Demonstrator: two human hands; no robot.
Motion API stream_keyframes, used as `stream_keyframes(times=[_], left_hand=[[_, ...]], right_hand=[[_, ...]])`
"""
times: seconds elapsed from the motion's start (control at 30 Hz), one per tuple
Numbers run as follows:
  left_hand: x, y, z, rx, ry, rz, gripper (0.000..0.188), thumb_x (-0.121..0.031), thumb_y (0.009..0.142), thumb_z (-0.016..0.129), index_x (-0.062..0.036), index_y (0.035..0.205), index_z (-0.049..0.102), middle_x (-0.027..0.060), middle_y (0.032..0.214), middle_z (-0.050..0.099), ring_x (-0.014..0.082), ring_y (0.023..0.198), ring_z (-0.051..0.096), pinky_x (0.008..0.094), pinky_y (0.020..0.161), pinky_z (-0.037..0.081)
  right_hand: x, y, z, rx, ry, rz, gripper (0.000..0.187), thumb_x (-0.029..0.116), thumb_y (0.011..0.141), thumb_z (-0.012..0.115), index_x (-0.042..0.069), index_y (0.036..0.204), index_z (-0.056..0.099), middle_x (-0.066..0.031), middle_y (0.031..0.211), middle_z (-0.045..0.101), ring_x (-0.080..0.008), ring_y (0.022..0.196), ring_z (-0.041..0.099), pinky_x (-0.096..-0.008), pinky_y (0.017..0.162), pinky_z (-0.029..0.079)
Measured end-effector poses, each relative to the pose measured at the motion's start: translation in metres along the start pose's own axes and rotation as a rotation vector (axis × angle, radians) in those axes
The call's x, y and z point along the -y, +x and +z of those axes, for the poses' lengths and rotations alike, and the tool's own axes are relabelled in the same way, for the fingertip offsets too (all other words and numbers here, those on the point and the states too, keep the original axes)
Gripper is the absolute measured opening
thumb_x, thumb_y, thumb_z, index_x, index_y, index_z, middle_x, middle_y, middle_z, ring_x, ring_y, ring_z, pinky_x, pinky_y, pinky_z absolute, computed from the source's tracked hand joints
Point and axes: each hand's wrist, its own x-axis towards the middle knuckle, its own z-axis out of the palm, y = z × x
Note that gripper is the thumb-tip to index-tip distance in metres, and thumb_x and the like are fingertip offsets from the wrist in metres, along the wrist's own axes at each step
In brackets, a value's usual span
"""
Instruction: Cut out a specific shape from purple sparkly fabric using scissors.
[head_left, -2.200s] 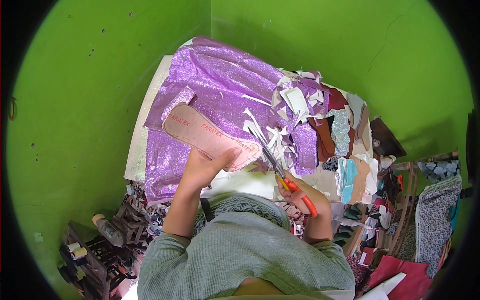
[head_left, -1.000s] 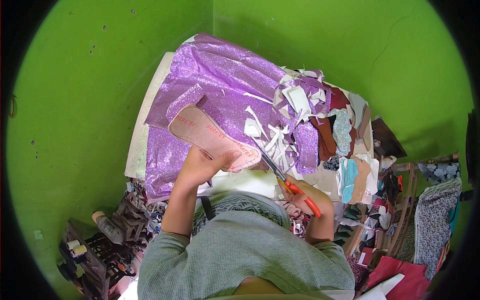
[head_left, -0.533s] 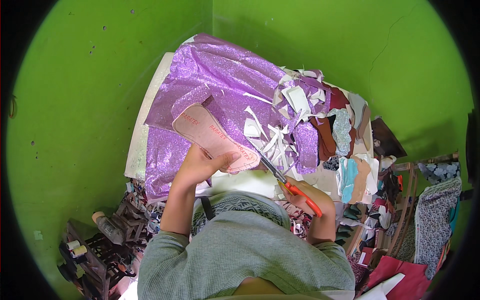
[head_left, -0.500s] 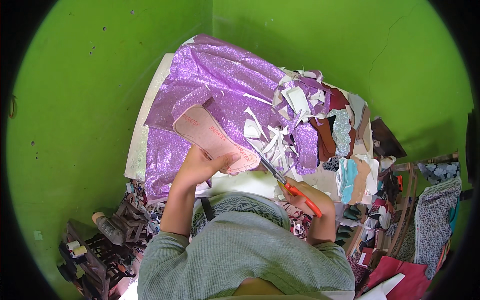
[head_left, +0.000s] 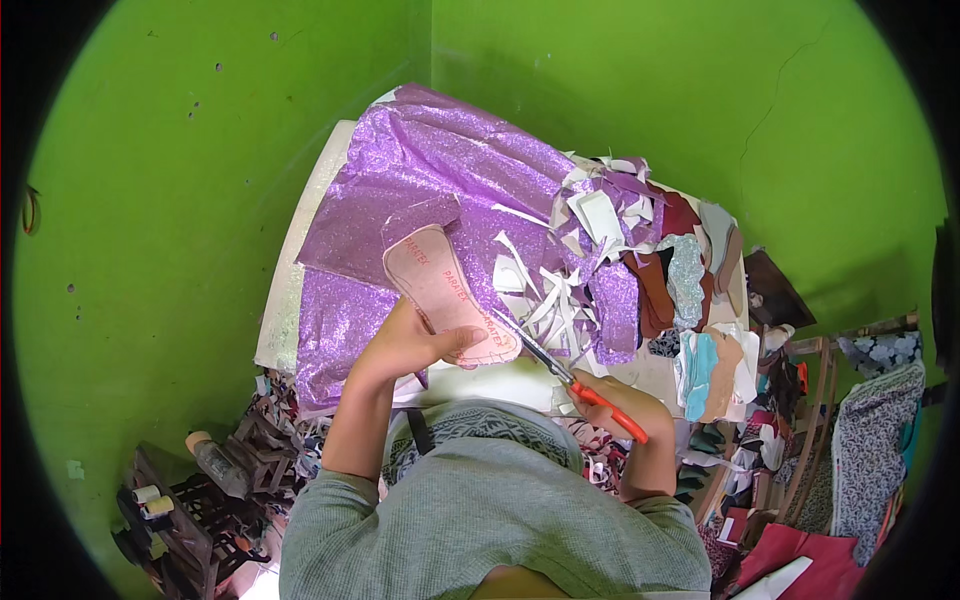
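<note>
My left hand [head_left: 400,345] grips a pinkish insole piece [head_left: 432,275] with red printing, its thumb lying across the narrower near end. Purple glitter material [head_left: 422,214] sticks out past the insole's far end. In my right hand [head_left: 645,405] is a pair of scissors [head_left: 612,406] with orange-red handles. Their metal blades point up and left, the tips beside the insole's right edge. Whether the blades touch it I cannot tell. Beneath both hands, a large purple glitter sheet [head_left: 335,310] is spread over the pale table [head_left: 285,310].
White and purple offcuts [head_left: 555,300] are heaped right of the insole. Farther right lie cut pieces in brown [head_left: 655,295], silver glitter [head_left: 685,268] and turquoise [head_left: 698,370]. Green walls [head_left: 190,250] stand behind the table. A dark wooden rack [head_left: 170,515] holds thread spools at lower left.
The insole has turned more upright and its far end has swung right, with my left hand still on it. The scissors stay in my right hand by its edge. The view has shifted slightly.
</note>
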Motion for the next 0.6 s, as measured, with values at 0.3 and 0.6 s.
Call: stream_keyframes(times=[0.3, 0.6], left_hand=[[0.005, 0.001, -0.002, 0.004, -0.006, -0.025, 0.036, 0.001, 0.064, 0.068, 0.0009, 0.095, 0.051, 0.0082, 0.084, 0.059, 0.0154, 0.079, 0.057, 0.0279, 0.068, 0.046], [0.005, 0.002, -0.003, 0.023, -0.02, -0.062, 0.037, 0.0, 0.064, 0.069, 0.0011, 0.096, 0.05, 0.0085, 0.084, 0.059, 0.0147, 0.078, 0.057, 0.0271, 0.066, 0.046]], right_hand=[[0.001, 0.007, 0.002, 0.013, 0.131, 0.094, 0.012, 0.014, 0.084, 0.041, 0.003, 0.086, 0.043, -0.0052, 0.061, 0.044, -0.0161, 0.053, 0.042, -0.0247, 0.05, 0.035], [0.0, 0.012, 0.01, -0.069, 0.534, 0.197, 0.031, 0.029, 0.092, 0.03, 0.006, 0.08, 0.046, 0.0008, 0.061, 0.043, -0.0056, 0.051, 0.035, -0.0223, 0.044, 0.032]])
